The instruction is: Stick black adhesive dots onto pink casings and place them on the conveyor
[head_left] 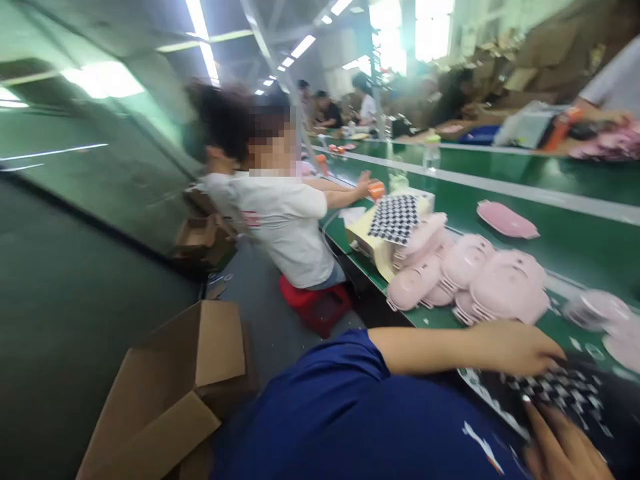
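At the lower right, my left hand [520, 348] reaches over a dark surface bearing a blurred black-and-white patterned sheet [563, 395]. Its fingers are curled down at the sheet's upper edge, and whatever lies between their tips is hidden. My right hand [565, 447] is below, fingers stretched toward the sheet's near edge, partly cut off by the frame. Just beyond my left hand, pale pink lid-like plastic parts [507, 283] lie in an overlapping pile on the green table [565, 230]. A second checkered sheet [395, 219] rests on a cream-coloured box-like unit [367, 230].
One pink part [507, 219] lies alone farther across. More pale parts [600, 310] lie at the right. A co-worker in a white shirt [285, 223] sits on a red stool [315, 303], holding an orange item [376, 191]. An open cardboard box [165, 393] stands lower left.
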A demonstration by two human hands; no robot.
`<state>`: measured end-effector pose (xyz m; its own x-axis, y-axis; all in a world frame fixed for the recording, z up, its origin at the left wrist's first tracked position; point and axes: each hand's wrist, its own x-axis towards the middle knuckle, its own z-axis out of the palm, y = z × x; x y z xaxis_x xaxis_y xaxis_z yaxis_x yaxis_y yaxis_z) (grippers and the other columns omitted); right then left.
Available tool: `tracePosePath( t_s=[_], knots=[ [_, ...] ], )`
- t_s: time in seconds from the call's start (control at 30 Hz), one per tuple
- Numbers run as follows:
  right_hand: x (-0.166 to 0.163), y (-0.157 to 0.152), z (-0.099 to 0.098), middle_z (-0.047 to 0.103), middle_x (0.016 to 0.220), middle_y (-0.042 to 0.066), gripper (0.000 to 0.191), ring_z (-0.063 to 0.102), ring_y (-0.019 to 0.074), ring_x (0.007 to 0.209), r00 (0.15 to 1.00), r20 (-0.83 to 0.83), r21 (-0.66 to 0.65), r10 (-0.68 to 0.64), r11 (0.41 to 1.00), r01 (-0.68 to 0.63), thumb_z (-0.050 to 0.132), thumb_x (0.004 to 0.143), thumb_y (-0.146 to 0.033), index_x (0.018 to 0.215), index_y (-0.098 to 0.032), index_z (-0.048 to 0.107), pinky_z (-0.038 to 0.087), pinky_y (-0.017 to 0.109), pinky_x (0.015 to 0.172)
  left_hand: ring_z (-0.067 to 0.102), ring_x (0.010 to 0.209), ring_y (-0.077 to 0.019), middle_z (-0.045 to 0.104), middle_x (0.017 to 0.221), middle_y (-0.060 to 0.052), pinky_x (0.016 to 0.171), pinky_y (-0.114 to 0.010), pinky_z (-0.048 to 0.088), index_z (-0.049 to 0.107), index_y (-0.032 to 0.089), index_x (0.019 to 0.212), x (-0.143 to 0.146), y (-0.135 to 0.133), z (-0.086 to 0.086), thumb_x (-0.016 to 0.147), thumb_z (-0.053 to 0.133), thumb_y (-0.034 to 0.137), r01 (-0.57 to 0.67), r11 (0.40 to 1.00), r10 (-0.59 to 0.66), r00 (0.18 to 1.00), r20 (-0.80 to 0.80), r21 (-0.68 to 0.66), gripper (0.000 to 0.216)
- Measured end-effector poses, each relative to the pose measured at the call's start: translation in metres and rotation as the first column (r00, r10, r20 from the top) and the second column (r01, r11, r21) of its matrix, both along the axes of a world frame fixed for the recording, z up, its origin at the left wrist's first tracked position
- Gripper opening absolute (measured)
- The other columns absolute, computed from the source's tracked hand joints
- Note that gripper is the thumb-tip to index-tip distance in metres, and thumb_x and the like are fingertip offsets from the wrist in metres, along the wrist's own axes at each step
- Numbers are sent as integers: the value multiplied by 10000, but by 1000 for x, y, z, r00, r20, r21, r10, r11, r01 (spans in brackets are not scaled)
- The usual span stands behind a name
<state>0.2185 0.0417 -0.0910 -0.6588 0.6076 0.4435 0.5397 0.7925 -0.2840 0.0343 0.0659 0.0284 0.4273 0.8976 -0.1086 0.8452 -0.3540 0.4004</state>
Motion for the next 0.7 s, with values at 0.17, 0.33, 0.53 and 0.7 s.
tracePosePath(
  t_s=[0.17, 0.33, 0.53, 0.7],
  knots=[
    [20, -48, 31, 692, 1264, 194, 418, 606, 337, 1154, 923, 379, -6, -70, 997, 78, 511, 898, -176, 1263, -111, 706, 546, 465, 941, 655, 1211, -221, 726, 1269, -140, 1076, -343, 497, 692, 127, 1274, -2, 0, -21, 996, 497, 202, -144, 988, 153, 975, 161, -62, 348],
    [3, -39, 40, 648, 1323, 164, 507, 555, 301, 1118, 803, 587, -121, -101, 970, 210, 475, 915, -158, 1405, -120, 600, 522, 370, 782, 679, 1057, -214, 763, 1074, -96, 1008, -379, 508, 735, 144, 1131, 1, 2, -26, 957, 530, 160, -91, 996, 91, 970, 225, -10, 270],
    [-2, -41, 53, 656, 1245, 152, 580, 550, 291, 984, 760, 646, -190, -72, 949, 252, 451, 918, -157, 1495, -127, 498, 414, 361, 635, 676, 981, -198, 753, 1000, -62, 959, -356, 517, 739, 166, 1089, 2, -4, -22, 947, 515, 186, -70, 997, 62, 971, 232, 25, 266],
    [-3, -41, 51, 636, 1292, 140, 512, 554, 282, 986, 765, 643, -177, -45, 963, 205, 436, 948, -176, 1435, -267, 569, 366, 344, 669, 666, 1015, -205, 745, 1045, -63, 983, -361, 506, 726, 164, 1089, -5, 3, -29, 954, 481, 199, -105, 994, 99, 972, 213, 14, 282]
  ],
)
